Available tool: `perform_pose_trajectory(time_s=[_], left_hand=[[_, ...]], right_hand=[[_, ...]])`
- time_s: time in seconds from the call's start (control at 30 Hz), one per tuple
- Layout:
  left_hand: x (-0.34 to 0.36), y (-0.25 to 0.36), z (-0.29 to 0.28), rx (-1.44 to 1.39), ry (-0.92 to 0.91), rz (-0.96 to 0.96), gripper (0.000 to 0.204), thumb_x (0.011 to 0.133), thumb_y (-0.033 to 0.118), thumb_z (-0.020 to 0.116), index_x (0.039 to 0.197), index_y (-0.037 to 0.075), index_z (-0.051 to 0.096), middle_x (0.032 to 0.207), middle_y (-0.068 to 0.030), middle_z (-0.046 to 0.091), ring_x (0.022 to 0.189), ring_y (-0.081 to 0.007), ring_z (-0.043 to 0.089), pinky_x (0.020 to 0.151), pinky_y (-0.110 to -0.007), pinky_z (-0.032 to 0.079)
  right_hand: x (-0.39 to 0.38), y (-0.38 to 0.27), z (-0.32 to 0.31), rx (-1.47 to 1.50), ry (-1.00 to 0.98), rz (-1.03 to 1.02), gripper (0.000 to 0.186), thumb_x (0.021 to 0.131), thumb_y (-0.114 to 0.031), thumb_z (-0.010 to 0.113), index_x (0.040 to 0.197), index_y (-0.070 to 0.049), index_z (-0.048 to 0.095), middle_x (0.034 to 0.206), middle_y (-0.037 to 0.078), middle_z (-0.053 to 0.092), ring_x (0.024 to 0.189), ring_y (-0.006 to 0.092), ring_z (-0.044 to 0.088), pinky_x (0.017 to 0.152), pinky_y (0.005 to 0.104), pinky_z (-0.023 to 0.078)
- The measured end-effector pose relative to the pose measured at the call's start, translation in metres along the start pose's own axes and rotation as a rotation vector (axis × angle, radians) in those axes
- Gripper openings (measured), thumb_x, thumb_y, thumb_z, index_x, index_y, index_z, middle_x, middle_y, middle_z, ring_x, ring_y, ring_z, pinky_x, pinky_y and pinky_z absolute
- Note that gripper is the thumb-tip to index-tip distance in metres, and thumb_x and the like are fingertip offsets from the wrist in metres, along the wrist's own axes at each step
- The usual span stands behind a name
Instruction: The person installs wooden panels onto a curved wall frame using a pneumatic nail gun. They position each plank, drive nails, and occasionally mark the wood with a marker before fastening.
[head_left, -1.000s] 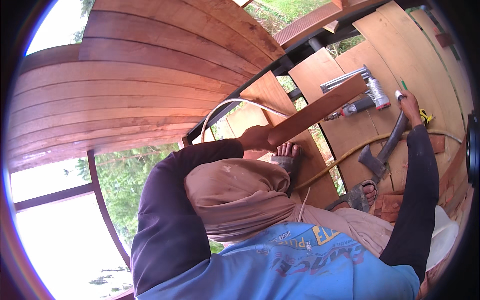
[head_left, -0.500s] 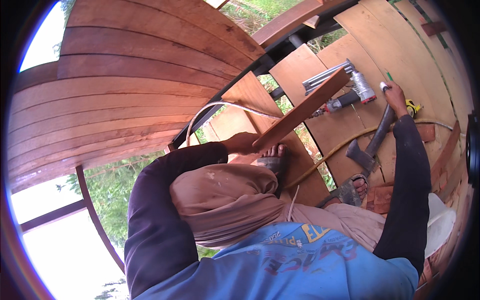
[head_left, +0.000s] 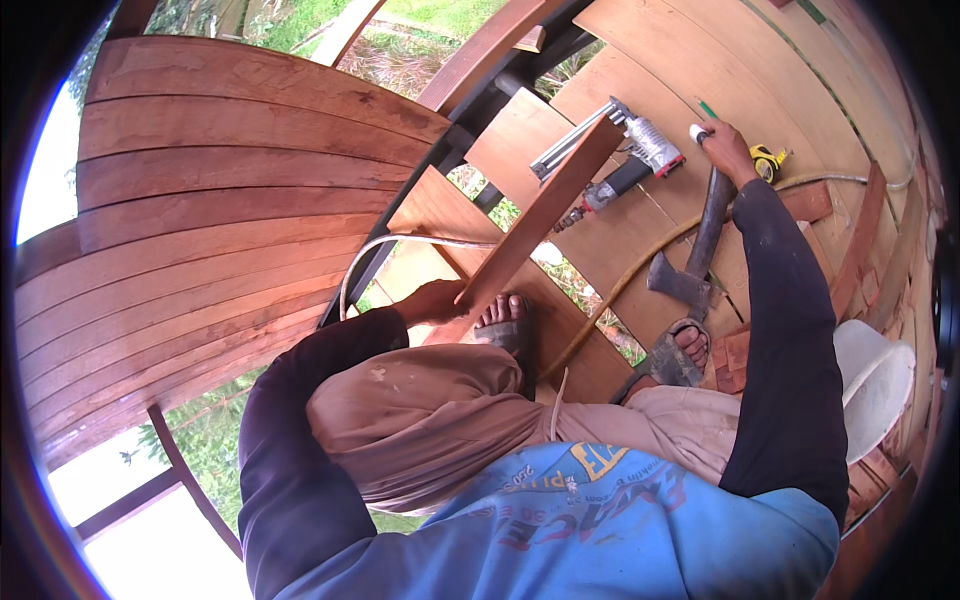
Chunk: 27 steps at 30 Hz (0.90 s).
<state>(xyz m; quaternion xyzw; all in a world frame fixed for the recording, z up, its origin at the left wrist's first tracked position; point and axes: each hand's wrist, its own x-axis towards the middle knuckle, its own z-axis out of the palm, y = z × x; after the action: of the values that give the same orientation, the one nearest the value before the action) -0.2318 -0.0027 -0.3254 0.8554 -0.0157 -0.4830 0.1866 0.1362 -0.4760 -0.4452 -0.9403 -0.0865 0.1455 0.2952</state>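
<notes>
Beside a sandaled foot (head_left: 505, 330), the left hand (head_left: 432, 302) grips the near end of a wooden plank (head_left: 545, 212). Past a hatchet (head_left: 711, 215), the right hand (head_left: 729, 154) curls, exact hold unclear, a green stick (head_left: 706, 107) jutting forward, near a nail gun (head_left: 648, 148) on floorboards (head_left: 650, 80).

One wide fisheye view looks steeply down from head height, the wearer's blue shirt (head_left: 640, 560) close at its lower edge, the plank floor (head_left: 690, 60) farther off, straight lines bending toward its rim
</notes>
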Motion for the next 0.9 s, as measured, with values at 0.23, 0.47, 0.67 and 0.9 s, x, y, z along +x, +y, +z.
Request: perform_pose_trajectory(time_s=[0.23, 0.47, 0.67, 0.9], left_hand=[[-0.001, 0.008, -0.007, 0.031, -0.031, -0.041, 0.044, 0.091, 0.032, 0.065, 0.123, 0.004, 0.058, 0.111, -0.0227, 0.068, 0.109, -0.0409, 0.063, 0.093, -0.048, 0.048], [0.008, -0.002, -0.006, 0.044, -0.019, -0.04, 0.043, 0.091, 0.032, 0.064, 0.121, 0.002, 0.058, 0.11, -0.0235, 0.068, 0.105, -0.0416, 0.064, 0.088, -0.049, 0.05], [0.008, -0.008, -0.002, 0.075, -0.015, -0.034, 0.043, 0.094, 0.039, 0.061, 0.115, 0.001, 0.061, 0.104, -0.024, 0.069, 0.1, -0.0427, 0.066, 0.086, -0.051, 0.051], [0.009, -0.005, -0.008, 0.1, -0.033, -0.069, 0.039, 0.092, 0.034, 0.063, 0.112, 0.0, 0.061, 0.1, -0.0251, 0.07, 0.097, -0.0421, 0.067, 0.084, -0.05, 0.052]], right_hand=[[0.0, -0.002, 0.001, -0.012, -0.003, 0.029, 0.033, 0.092, -0.032, 0.065, 0.112, -0.007, 0.071, 0.109, 0.017, 0.072, 0.106, 0.0349, 0.067, 0.091, 0.0412, 0.051], [0.002, 0.005, 0.006, 0.003, 0.055, 0.0, 0.032, 0.089, -0.035, 0.065, 0.108, -0.01, 0.074, 0.107, 0.018, 0.072, 0.102, 0.0378, 0.067, 0.088, 0.045, 0.052], [-0.002, -0.004, 0.006, 0.001, 0.078, 0.035, 0.026, 0.086, -0.033, 0.064, 0.101, -0.015, 0.076, 0.102, 0.019, 0.072, 0.098, 0.0391, 0.068, 0.087, 0.0481, 0.053], [-0.008, -0.005, 0.001, -0.024, 0.07, 0.027, 0.029, 0.087, -0.033, 0.063, 0.1, -0.01, 0.074, 0.1, 0.02, 0.072, 0.096, 0.0378, 0.069, 0.086, 0.0473, 0.054]])
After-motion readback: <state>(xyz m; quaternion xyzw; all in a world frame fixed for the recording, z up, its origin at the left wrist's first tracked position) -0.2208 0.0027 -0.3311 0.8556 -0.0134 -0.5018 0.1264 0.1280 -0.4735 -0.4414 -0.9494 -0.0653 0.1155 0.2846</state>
